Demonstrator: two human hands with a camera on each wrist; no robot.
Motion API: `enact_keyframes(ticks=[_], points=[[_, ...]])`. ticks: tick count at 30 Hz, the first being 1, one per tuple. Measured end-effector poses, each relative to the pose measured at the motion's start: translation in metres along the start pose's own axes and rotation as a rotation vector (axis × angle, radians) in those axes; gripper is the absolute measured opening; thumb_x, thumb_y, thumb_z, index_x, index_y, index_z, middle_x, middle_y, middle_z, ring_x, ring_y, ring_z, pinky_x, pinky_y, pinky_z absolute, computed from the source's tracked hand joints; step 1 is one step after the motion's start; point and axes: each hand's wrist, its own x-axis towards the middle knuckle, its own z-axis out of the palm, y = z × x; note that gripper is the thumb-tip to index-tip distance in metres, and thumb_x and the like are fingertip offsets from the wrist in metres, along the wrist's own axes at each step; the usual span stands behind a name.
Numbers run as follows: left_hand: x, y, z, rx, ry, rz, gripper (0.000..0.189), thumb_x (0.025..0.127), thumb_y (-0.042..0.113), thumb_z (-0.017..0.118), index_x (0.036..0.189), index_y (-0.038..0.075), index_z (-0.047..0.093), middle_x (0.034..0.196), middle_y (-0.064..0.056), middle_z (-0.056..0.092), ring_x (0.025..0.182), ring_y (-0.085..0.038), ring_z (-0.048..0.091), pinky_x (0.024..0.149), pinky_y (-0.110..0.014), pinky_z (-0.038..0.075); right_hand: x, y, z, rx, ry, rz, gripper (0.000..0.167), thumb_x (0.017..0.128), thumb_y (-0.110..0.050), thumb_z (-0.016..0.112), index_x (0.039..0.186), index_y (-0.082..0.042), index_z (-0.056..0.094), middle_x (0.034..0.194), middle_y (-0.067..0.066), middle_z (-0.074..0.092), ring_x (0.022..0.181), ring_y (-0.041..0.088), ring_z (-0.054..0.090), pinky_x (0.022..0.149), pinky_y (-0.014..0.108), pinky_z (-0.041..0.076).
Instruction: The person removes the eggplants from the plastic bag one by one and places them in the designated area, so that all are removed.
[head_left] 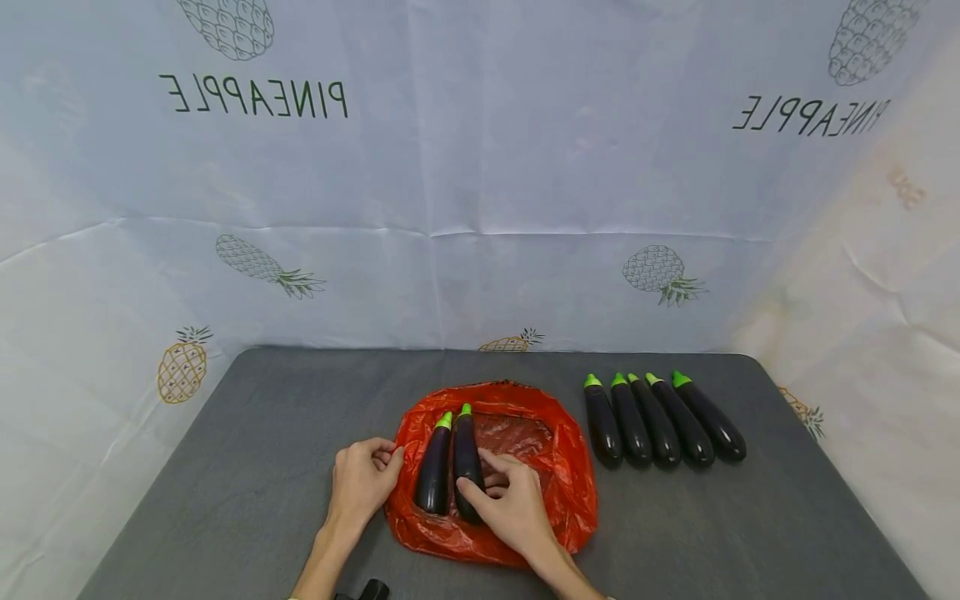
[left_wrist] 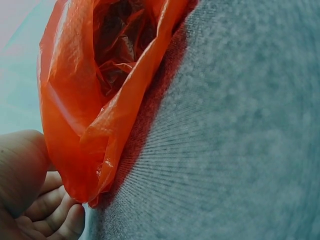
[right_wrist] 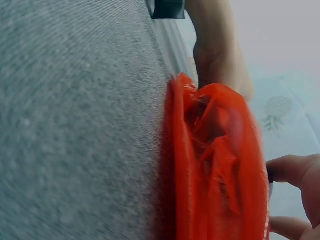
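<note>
A red plastic bag (head_left: pixel 577 492) lies spread on the table with its mouth facing up. Inside it two dark eggplants with green tips lie side by side, a left eggplant (head_left: pixel 432 471) and a right eggplant (head_left: pixel 467 454). My right hand (head_left: pixel 517 504) grips the right eggplant near its lower end, thumb on one side and fingers on the other. At the bag's left edge, my left hand (head_left: pixel 363 479) pinches the rim. The left wrist view shows the thumb and curled fingers (left_wrist: pixel 52 215) at the red plastic.
Several more eggplants (head_left: pixel 660 421) lie in a row to the right of the bag on the grey table (head_left: pixel 300 400). A small black object (head_left: pixel 373 590) sits at the front edge. Pineapple-print cloth (head_left: pixel 480 167) hangs behind and at the sides.
</note>
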Motion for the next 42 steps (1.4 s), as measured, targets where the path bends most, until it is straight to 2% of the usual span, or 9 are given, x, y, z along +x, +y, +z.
enact_keyframes(ticks=[5, 11, 20, 24, 31, 42], points=[[0.0, 0.0, 0.0, 0.001, 0.001, 0.002, 0.009, 0.083, 0.006, 0.079, 0.076, 0.001, 0.075, 0.063, -0.004, 0.067, 0.053, -0.002, 0.053, 0.055, -0.021, 0.049, -0.001, -0.005, -0.006, 0.033, 0.023, 0.012, 0.059, 0.088, -0.031, 0.08, 0.135, 0.0, 0.064, 0.108, 0.016, 0.07, 0.081, 0.007, 0.069, 0.072, 0.016, 0.056], [0.001, -0.001, 0.001, 0.006, -0.001, -0.005, 0.009, 0.083, 0.006, 0.078, 0.076, 0.002, 0.075, 0.063, -0.003, 0.067, 0.053, -0.003, 0.053, 0.055, -0.021, 0.049, -0.002, -0.011, -0.015, 0.038, 0.06, -0.002, 0.057, 0.087, -0.03, 0.081, 0.134, -0.001, 0.065, 0.119, 0.019, 0.069, 0.084, 0.01, 0.07, 0.073, 0.017, 0.057], [0.001, -0.002, 0.001, 0.008, -0.002, -0.002, 0.009, 0.083, 0.006, 0.079, 0.076, 0.002, 0.075, 0.063, -0.003, 0.067, 0.053, -0.002, 0.053, 0.054, -0.021, 0.049, -0.007, -0.019, -0.033, 0.061, 0.134, 0.005, 0.053, 0.086, -0.025, 0.083, 0.133, -0.006, 0.068, 0.115, 0.012, 0.071, 0.082, 0.008, 0.069, 0.074, 0.017, 0.057], [0.001, -0.002, 0.002, 0.011, -0.005, -0.004, 0.009, 0.083, 0.006, 0.079, 0.077, 0.002, 0.075, 0.063, -0.003, 0.066, 0.053, -0.003, 0.053, 0.054, -0.02, 0.048, -0.01, -0.02, -0.04, 0.039, 0.153, -0.003, 0.051, 0.086, -0.023, 0.083, 0.132, -0.006, 0.068, 0.114, 0.011, 0.071, 0.083, 0.008, 0.068, 0.075, 0.017, 0.057], [0.002, -0.002, 0.002, 0.016, -0.006, -0.011, 0.009, 0.083, 0.006, 0.079, 0.077, 0.001, 0.075, 0.063, -0.003, 0.067, 0.053, -0.003, 0.054, 0.054, -0.02, 0.049, -0.013, -0.021, -0.048, 0.013, 0.172, 0.046, 0.051, 0.084, -0.021, 0.084, 0.131, -0.011, 0.069, 0.111, 0.008, 0.071, 0.084, 0.007, 0.069, 0.076, 0.016, 0.057], [0.002, -0.002, 0.002, 0.017, -0.011, -0.014, 0.009, 0.084, 0.006, 0.078, 0.077, 0.001, 0.075, 0.064, -0.003, 0.067, 0.054, -0.003, 0.054, 0.055, -0.021, 0.049, -0.02, -0.029, -0.058, -0.032, 0.191, 0.063, 0.05, 0.083, -0.024, 0.086, 0.129, -0.012, 0.071, 0.113, 0.008, 0.072, 0.085, 0.009, 0.068, 0.078, 0.017, 0.057]])
